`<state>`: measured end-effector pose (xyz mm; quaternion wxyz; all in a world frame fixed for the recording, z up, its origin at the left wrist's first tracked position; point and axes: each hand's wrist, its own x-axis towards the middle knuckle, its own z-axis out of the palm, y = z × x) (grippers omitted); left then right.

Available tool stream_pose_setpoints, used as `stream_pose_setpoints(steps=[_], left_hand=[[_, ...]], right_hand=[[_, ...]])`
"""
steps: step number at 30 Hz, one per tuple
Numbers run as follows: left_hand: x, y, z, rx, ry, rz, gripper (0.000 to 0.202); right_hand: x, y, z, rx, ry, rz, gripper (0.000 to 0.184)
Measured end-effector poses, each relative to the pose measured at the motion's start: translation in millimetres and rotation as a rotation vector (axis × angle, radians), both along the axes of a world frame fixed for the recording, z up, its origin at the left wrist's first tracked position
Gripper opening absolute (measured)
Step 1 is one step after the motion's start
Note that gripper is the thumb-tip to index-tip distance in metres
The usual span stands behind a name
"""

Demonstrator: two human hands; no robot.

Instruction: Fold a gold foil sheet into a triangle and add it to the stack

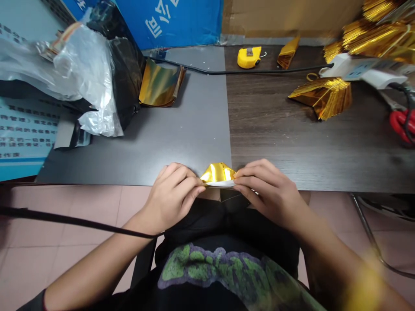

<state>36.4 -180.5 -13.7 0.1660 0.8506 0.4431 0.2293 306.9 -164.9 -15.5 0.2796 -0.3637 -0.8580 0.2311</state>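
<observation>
At the table's front edge, a small piece of gold foil paper [218, 172] is folded into a low trapezoid, with a white strip showing along its lower side. Its left corner is pinched between the thumb and fingers of my left hand [177, 194]. My right hand [269, 190] grips the opposite corner the same way. A stack of flat gold foil sheets [159, 84] lies farther back on the left. On the right rests a bundle of folded gold foil pieces [324, 97], and a single folded gold piece [288, 52] sits behind it.
A yellow tape measure [249, 58] lies at the back near a black cable [207, 72]. The cable runs to a white power strip [366, 69]. Red-handled scissors [402, 123] are far right. A plastic bag [94, 73] stands left, before a blue box [178, 23].
</observation>
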Motion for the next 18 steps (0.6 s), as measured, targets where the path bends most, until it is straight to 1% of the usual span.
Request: stream_pose_setpoints(steps=[3, 5, 8, 13, 18], left_hand=[[1.2, -1.5, -2.4, 0.02, 0.045, 0.04, 0.008], [1.7, -0.7, -3.6, 0.038, 0.049, 0.021, 0.011], [1.3, 1.6, -4.3, 0.051, 0.027, -0.028, 0.009], [-0.9, 2.7, -5.1, 0.046, 0.003, -0.035, 0.005], [0.2, 0.8, -5.0, 0.037, -0.034, 0.026, 0.004]], right_hand=[[-1.4, 0.4, 0.3, -0.002, -0.015, -0.005, 0.01], [-1.8, 1.5, 0.8, -0.003, -0.011, 0.001, 0.009], [-2.6, 3.1, 1.4, 0.005, 0.002, -0.002, 0.008], [-2.3, 3.7, 2.6, -0.008, -0.008, -0.012, 0.009], [2.1, 4.9, 4.9, -0.055, 0.017, 0.016, 0.011]])
